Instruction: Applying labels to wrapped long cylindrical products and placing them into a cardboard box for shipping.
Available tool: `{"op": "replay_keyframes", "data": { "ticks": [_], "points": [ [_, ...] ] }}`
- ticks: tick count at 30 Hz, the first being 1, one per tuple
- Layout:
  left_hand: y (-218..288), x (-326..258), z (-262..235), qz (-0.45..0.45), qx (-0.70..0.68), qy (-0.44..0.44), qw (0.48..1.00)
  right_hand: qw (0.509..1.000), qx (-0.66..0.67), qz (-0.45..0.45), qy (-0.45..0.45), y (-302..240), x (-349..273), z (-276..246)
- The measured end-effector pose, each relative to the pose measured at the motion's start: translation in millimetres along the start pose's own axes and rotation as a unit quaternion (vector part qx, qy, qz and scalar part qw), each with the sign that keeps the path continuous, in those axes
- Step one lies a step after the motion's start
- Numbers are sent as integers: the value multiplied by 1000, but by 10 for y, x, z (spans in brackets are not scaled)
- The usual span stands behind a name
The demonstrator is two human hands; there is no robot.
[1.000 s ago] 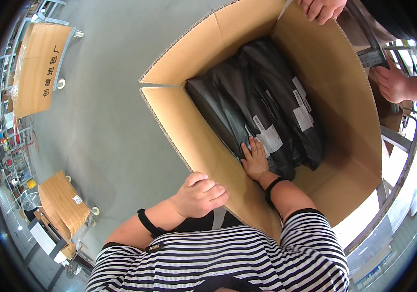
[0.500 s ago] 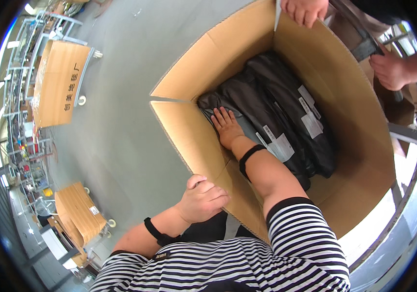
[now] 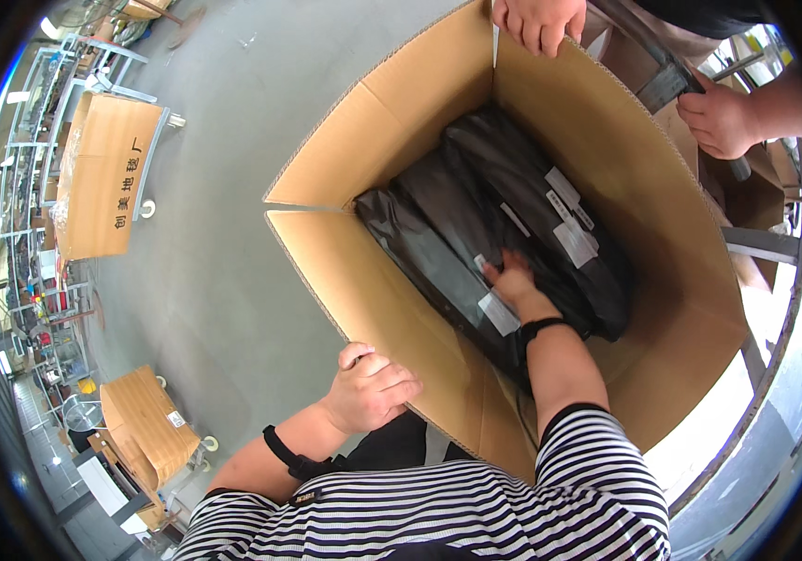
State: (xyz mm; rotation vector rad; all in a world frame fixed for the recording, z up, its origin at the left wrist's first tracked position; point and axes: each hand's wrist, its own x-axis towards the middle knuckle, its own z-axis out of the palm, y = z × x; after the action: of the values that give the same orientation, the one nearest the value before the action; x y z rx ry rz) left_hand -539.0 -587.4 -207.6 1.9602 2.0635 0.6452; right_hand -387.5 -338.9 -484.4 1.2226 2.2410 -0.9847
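Note:
A tall, open cardboard box (image 3: 335, 280) stands in front of me. Inside it, several long packages in black plastic (image 3: 438, 206) lie side by side, with white labels (image 3: 572, 243) on them. My left hand (image 3: 375, 388) is closed over the box's near left rim, fingers wrapped round the edge. Down in the box, my right hand (image 3: 516, 279) rests on the black packages near a small label, its thumb apart from the fingers, which are partly hidden. A black band sits on each of my wrists.
Another person's hand (image 3: 543, 22) holds the box's far rim; their other hand (image 3: 721, 117) is at a dark metal bar (image 3: 667, 89). Wheeled carts with cardboard panels (image 3: 115, 178) and a cardboard box (image 3: 146, 421) stand on the grey floor (image 3: 204, 262) at left.
My right hand has moved right from the left package to the middle ones. The view has shifted, so the box sits slightly more to the left. My left hand keeps its hold on the rim.

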Motion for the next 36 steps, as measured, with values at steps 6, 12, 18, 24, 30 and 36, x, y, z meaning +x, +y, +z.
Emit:
{"op": "replay_keyframes", "data": {
  "ticks": [6,12,18,24,30,36],
  "points": [
    [12,-45,-85,5,11,-25,1000,979,-162,-101,-76,-361,236,-674],
    [33,-71,-70,-9,10,-29,1000,977,-116,12,180,-85,490,-1410],
    [19,-65,-73,-13,20,-2,1000,989,-146,-25,32,-222,202,-644],
    [52,-18,-66,-11,23,-13,1000,991,-127,35,17,-181,289,-864],
    [100,58,-105,-27,38,-28,999,975,-167,-26,143,-432,-171,-912],
    [-67,157,-123,-7,35,-30,999,980,3,-178,-93,-926,-1500,-1271]
  ]
}}
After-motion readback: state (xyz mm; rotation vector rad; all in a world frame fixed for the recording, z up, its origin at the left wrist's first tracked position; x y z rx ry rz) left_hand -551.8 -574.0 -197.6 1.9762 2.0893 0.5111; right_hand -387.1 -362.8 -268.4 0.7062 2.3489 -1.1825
